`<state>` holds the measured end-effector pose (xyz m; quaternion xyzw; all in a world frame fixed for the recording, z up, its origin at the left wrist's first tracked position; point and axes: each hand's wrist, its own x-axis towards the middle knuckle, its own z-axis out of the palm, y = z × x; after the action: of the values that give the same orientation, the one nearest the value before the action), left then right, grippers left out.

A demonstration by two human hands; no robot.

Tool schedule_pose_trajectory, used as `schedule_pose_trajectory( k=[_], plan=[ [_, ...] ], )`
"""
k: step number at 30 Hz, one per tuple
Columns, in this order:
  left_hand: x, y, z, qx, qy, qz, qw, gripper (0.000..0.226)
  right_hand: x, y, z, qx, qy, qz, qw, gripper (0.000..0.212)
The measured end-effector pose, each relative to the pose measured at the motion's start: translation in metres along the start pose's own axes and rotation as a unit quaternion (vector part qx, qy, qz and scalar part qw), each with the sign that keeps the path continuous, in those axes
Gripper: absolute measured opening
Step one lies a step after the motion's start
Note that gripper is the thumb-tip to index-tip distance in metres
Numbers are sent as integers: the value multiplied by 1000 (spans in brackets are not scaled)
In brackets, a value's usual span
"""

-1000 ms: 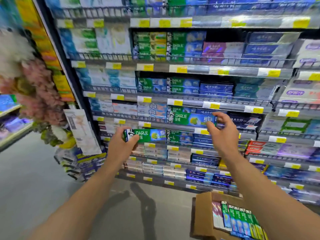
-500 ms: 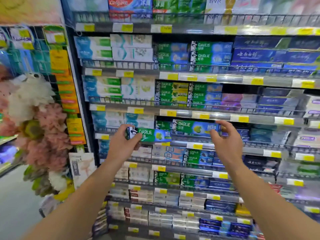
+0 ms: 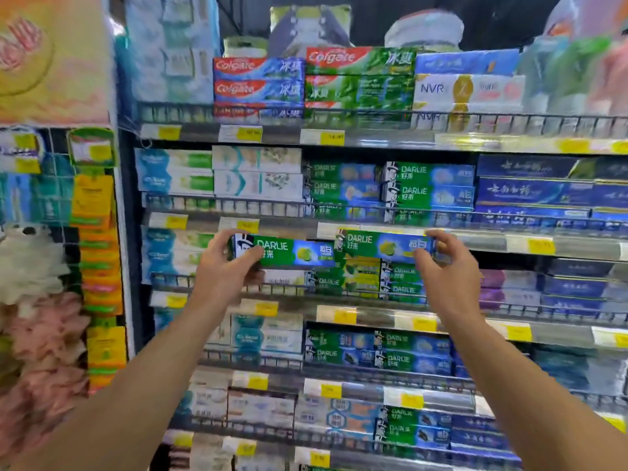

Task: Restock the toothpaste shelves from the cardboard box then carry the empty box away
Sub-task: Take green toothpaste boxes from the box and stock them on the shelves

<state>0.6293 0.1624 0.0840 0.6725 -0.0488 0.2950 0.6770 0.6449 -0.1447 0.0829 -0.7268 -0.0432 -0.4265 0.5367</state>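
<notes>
Each hand holds one green and blue Darlie toothpaste box, raised in front of the shelves. My left hand (image 3: 226, 270) grips the left end of the left Darlie box (image 3: 292, 254). My right hand (image 3: 445, 263) pinches the right end of the right Darlie box (image 3: 380, 248). Both boxes lie level, end to end, just in front of the shelf row (image 3: 356, 283) that holds more Darlie boxes. The cardboard box is out of view.
Wire-fronted shelves (image 3: 373, 134) packed with toothpaste fill the view, with yellow price tags along each edge. Colgate boxes (image 3: 258, 83) sit on the top shelf. Bath sponges (image 3: 30, 266) and hanging packets (image 3: 95, 212) crowd the left side.
My view has tilted up, so the cardboard box has left the frame. Both hands have risen with their boxes to a higher shelf row.
</notes>
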Motion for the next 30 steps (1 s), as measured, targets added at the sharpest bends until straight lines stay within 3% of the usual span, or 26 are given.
schedule_pose_trajectory(
  k=[4, 7, 11, 14, 16, 19, 22, 26, 30],
  plan=[
    [52, 4, 7, -40, 43, 27, 998, 44, 54, -8, 26, -4, 10, -52, 999, 25],
    [81, 11, 10, -74, 52, 52, 994, 27, 86, -22, 41, -23, 5, -74, 997, 27],
    [120, 15, 8, -84, 74, 56, 992, 52, 116, -33, 57, -45, 6, -111, 993, 26],
    [145, 15, 6, -86, 72, 67, 991, 55, 132, -35, 71, -66, -2, -124, 990, 25],
    [157, 16, 7, -93, 67, 75, 991, 48, 140, -36, 81, -70, -19, -120, 990, 26],
    [169, 18, 10, -98, 49, 94, 990, 7, 151, -35, 94, -95, -47, -106, 989, 28],
    [180, 19, 12, -99, 50, 98, 989, 9, 162, -36, 102, -111, -64, -78, 989, 28],
    [190, 18, 15, -127, 37, 88, 987, 18, 171, -32, 105, -209, -80, -96, 970, 29],
    [195, 19, 20, -143, 28, 87, 985, 22, 174, -26, 107, -348, -70, -144, 924, 30]
  ],
)
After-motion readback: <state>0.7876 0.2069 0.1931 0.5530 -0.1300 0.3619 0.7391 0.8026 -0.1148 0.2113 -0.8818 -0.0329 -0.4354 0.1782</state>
